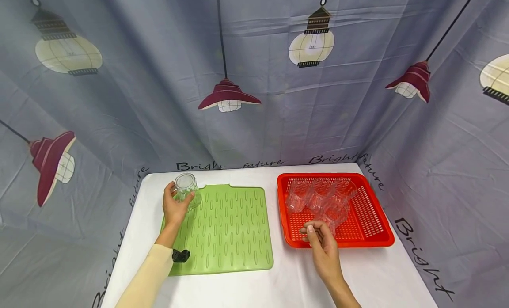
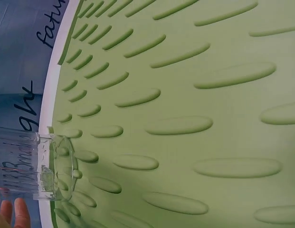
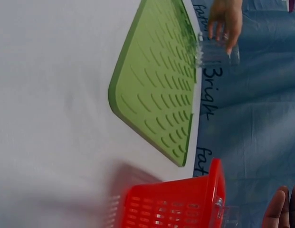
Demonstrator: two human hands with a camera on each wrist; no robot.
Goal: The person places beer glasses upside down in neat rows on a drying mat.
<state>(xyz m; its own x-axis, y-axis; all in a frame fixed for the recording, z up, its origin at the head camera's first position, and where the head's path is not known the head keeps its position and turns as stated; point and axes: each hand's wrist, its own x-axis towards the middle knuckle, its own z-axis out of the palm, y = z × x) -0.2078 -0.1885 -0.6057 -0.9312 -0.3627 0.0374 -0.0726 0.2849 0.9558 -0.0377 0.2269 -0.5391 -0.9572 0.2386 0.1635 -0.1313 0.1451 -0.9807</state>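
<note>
Clear drinking glass [image 1: 185, 184] was over far-left corner of green drying mat [image 1: 234, 230], long axis approx. vertical, gripped by L hand [image 1: 175, 209], while R hand [image 1: 327, 251], holding nothing, was well to right, near red basket [image 1: 358, 244].

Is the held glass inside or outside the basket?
Outside. The left hand holds this glass at a corner of the green mat, apart from the red basket.

Left grip [image 3: 226, 21] holding glass [image 3: 214, 56] by green mat [image 3: 152, 88], red basket [image 3: 168, 192] on white tabletop [image 3: 66, 95], right grip [image 3: 283, 209] partly visible, lettered blue curtain [image 3: 261, 118] behind
</note>
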